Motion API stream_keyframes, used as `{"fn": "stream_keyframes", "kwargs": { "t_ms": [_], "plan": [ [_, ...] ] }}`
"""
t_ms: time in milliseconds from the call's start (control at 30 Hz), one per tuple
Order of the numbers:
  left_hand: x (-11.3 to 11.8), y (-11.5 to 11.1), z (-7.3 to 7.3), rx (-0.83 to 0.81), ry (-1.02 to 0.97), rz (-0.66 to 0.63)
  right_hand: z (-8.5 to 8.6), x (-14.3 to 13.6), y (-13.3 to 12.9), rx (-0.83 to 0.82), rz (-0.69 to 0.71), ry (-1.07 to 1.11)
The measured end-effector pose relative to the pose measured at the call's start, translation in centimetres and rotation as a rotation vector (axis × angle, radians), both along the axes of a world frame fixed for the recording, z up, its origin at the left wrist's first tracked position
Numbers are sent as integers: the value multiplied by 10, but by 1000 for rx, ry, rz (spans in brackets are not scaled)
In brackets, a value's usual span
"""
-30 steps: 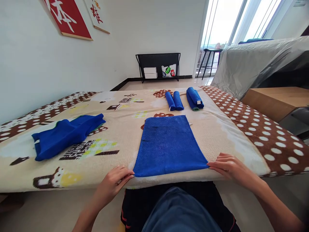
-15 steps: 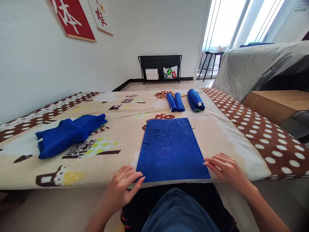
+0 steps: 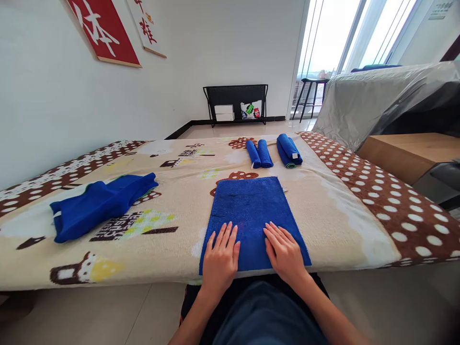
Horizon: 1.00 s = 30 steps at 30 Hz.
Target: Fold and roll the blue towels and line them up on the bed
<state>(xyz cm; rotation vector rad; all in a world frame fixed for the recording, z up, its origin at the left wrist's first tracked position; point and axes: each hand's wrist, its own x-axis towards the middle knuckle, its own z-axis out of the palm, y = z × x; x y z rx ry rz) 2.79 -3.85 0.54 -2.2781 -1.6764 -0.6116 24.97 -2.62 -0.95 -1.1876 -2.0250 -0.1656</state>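
Note:
A blue towel (image 3: 251,206) lies spread flat near the front edge of the blanket, a small white tag at its right side. My left hand (image 3: 220,256) rests palm down on the towel's near left part, fingers stretched out. On the near right part lies my right hand (image 3: 284,249), also flat with its fingers extended. Neither hand grips anything. Further back sit two slim rolled blue towels (image 3: 259,154) side by side, and to their right a thicker rolled blue towel (image 3: 289,151) with green edging. Over on the left, another blue towel (image 3: 102,203) lies crumpled.
A patterned beige blanket (image 3: 334,215) with brown dotted borders covers the surface. Behind it stands a black metal rack (image 3: 235,96) with white boxes and a cushion. To the right are a wooden box-like piece (image 3: 402,153), a plastic-covered item (image 3: 366,96) and a stool (image 3: 309,91).
Both hands have moved inward from the towel's near corners and side edges and now lie flat on it. Their fingers have gone from pinching to stretched out. The view has shifted slightly.

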Motion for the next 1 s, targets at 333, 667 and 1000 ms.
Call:
{"fn": "stream_keyframes", "kwargs": {
  "t_ms": [333,667,1000],
  "plan": [
    [-14,7,27,-228,116,-158,25,22,9,-314,118,-171],
    [-18,159,40,-535,142,-227,41,13,151,-564,345,-355],
    [-40,225,32,-447,-15,13,29,52,230,-532,57,-237]
  ]
}}
